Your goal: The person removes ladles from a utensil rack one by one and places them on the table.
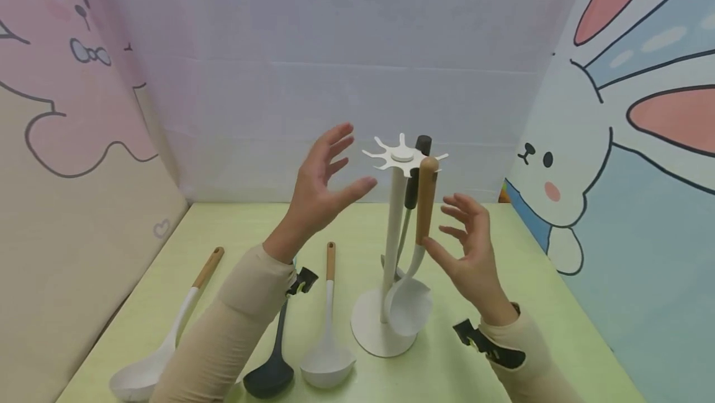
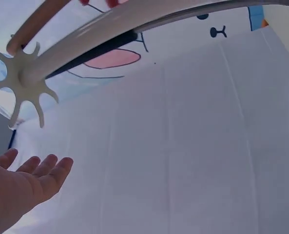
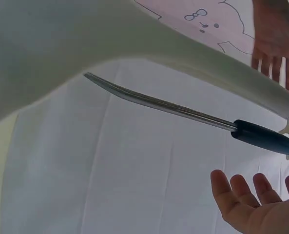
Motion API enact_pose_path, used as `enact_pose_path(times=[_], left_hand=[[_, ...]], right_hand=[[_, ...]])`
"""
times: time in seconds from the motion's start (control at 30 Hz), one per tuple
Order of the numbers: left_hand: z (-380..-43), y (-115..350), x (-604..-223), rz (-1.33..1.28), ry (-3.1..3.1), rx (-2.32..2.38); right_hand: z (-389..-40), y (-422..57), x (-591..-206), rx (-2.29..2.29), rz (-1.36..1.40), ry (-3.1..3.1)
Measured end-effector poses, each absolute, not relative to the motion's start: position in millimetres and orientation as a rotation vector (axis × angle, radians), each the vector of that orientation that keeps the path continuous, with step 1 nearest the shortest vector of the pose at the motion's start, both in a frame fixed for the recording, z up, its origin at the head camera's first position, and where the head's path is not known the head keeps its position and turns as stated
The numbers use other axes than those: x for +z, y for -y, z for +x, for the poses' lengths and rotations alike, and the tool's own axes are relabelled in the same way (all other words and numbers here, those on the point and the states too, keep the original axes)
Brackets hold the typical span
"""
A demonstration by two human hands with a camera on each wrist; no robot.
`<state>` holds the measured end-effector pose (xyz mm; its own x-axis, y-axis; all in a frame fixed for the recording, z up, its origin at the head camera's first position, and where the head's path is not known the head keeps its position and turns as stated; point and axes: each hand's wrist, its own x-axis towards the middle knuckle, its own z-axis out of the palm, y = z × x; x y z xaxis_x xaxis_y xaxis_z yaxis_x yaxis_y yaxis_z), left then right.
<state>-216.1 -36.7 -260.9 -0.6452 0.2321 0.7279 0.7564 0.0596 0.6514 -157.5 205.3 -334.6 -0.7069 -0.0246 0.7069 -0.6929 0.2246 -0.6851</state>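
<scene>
A: Where was the ladle (image 1: 426,217)?
B: Hung on the rack (image 1: 394,223), between the left hand (image 1: 319,194) and the right hand (image 1: 472,255), wooden handle up, white bowl down. The right hand was just beside the handle's lower end; the left hand was across the rack's pole, near the top
A: Were they holding anything?
B: Nothing; both were released, fingers loosely spread. Whether the right thumb touched the ladle, I couldn't tell
A: And what did the wrist views add?
B: The right one showed the metal shaft of the black-handled tool (image 3: 202,117) uncovered, while the head view had part of it behind the ladle. The left one caught the rack's top from below. Only the head view took in three other ladles (image 1: 328,362) on the desk (image 1: 251,223)
</scene>
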Motion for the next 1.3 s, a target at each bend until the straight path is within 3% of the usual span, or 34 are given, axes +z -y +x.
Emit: enact_pose_path(times=[0.2, 0.57, 1.3], left_hand=[[-207, 14, -242, -0.985, 1.885, -1.458], [-205, -3, -241, -0.888, 1.922, -1.518], [-206, -8, -248, -0.901, 1.888, -1.526]], right_hand=[[-150, -200, -359, 1.506, 0.647, 2.041], [-143, -189, -391, 1.495, 0.652, 2.134], [-146, -182, -398, 1.4, 0.678, 2.111]])
